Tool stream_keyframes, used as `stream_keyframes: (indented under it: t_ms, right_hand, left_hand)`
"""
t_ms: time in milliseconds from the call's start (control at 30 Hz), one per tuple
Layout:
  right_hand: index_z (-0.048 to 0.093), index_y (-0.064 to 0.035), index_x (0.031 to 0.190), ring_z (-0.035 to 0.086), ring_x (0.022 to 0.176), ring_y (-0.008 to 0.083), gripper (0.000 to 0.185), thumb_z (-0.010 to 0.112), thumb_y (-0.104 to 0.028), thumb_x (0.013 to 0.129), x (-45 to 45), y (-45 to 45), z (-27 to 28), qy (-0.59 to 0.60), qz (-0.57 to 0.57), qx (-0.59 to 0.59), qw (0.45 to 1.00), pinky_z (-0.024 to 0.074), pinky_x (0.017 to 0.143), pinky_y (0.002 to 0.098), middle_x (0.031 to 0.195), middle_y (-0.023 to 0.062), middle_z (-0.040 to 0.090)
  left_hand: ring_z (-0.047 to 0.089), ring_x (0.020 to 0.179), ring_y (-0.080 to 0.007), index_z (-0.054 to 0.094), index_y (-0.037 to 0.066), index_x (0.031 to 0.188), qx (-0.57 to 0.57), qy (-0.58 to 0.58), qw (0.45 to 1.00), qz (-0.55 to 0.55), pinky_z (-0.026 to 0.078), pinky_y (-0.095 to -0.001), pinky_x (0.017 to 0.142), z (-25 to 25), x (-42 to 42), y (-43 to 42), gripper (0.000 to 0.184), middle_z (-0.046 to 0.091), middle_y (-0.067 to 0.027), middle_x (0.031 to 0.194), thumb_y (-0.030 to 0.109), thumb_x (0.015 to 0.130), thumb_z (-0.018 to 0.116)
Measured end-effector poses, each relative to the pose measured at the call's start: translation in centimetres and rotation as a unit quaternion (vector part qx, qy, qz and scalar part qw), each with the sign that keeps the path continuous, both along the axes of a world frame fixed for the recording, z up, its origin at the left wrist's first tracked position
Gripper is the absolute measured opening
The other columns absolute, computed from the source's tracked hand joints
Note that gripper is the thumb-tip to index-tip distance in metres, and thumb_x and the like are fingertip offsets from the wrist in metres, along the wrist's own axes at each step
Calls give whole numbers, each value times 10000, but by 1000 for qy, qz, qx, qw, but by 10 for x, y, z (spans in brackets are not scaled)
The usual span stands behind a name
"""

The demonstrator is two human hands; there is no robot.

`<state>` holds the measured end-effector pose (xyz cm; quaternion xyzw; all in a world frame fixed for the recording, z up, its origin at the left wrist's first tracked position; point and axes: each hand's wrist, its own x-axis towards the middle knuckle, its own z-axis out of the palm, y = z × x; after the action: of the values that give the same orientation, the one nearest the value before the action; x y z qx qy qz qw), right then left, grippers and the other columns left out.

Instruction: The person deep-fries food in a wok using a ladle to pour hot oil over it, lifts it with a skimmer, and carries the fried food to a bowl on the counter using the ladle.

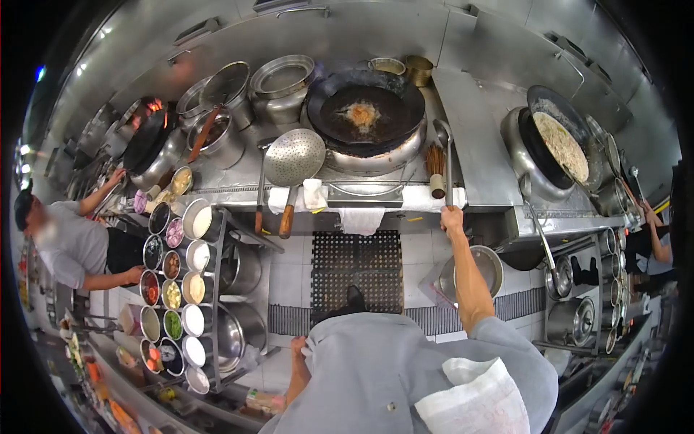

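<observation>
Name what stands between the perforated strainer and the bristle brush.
In the head view, a round metal stand bearing the black wok lies between the perforated strainer and the bristle brush.

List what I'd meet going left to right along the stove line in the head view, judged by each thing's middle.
Leftmost round black wok, perforated round metal skimmer, large central black wok, long-handled metal ladle in the right hand, tilted black wok holding pale food.

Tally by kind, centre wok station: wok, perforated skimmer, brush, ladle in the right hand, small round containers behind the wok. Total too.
Wok: 1
Perforated skimmer: 1
Brush: 1
Ladle in the right hand: 1
Small round containers: 2
Total: 6
</observation>
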<state>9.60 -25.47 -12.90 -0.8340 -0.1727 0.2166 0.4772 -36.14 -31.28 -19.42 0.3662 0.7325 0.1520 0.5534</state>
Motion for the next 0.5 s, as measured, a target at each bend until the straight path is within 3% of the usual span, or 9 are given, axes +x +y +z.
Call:
stream_keyframes:
  t_ms: [67,100,167,233,300,333,367,400,500]
  right_hand:
    - [500,-20,832,432,369,120,119,511,-126,779,-6,2,8,142,-20,111,983,345,308,274,526,36,459]
    - [503,-28,855,423,368,120,105,493,-98,777,-8,0,10,164,-7,137,977,352,316,265,538,30,458]
    - [504,-30,863,429,374,120,107,489,-87,775,-8,5,21,161,30,171,972,355,321,261,548,31,463]
    - [500,-31,892,436,384,120,130,483,-69,769,-6,10,41,141,97,205,964,360,330,254,562,32,468]
    - [477,-23,956,436,388,116,199,479,-44,758,-2,29,62,109,128,210,963,371,337,256,556,30,465]
    - [477,-23,956,436,388,116,199,479,-44,758,3,43,71,106,128,212,963,371,337,256,556,30,465]
    - [486,-17,926,432,379,118,177,474,-40,751,13,55,70,77,144,161,973,364,337,261,542,35,460]
    - [496,-12,896,428,369,120,156,469,-36,744,14,64,74,49,157,109,980,356,337,266,528,40,455]
    - [495,-7,845,428,359,130,111,469,-45,744,8,93,80,-1,146,26,989,347,325,269,504,42,442]
  left_hand:
    - [585,604,-225,612,-54,866,4,-103,994,45,451,-332,495,0,-2,13,266,598,-127,681,133,716,497]
    - [589,599,-228,621,-38,837,66,-32,994,-84,455,-343,513,-1,-3,27,256,604,-133,678,143,709,492]
    - [598,591,-234,639,-6,780,180,112,919,-333,462,-366,549,-6,-8,49,245,616,-146,671,162,694,483]
    - [590,572,-212,637,31,692,252,142,859,-423,455,-373,535,-6,-8,71,221,619,-142,665,170,686,466]
    - [571,558,-177,611,45,640,271,289,762,-512,444,-341,508,-2,-2,89,203,591,-108,611,156,688,449]
    - [571,558,-177,611,45,640,274,288,763,-510,444,-341,508,0,3,100,203,591,-108,611,156,688,449]
    - [557,546,-165,603,43,642,181,160,916,-320,438,-322,494,16,12,108,190,571,-89,594,145,691,451]
    - [542,534,-152,596,41,644,69,20,992,-105,432,-304,481,21,17,116,177,550,-70,578,133,694,453]
    - [517,509,-137,581,15,705,105,-82,991,27,416,-274,450,21,28,132,148,531,-44,582,112,698,470]
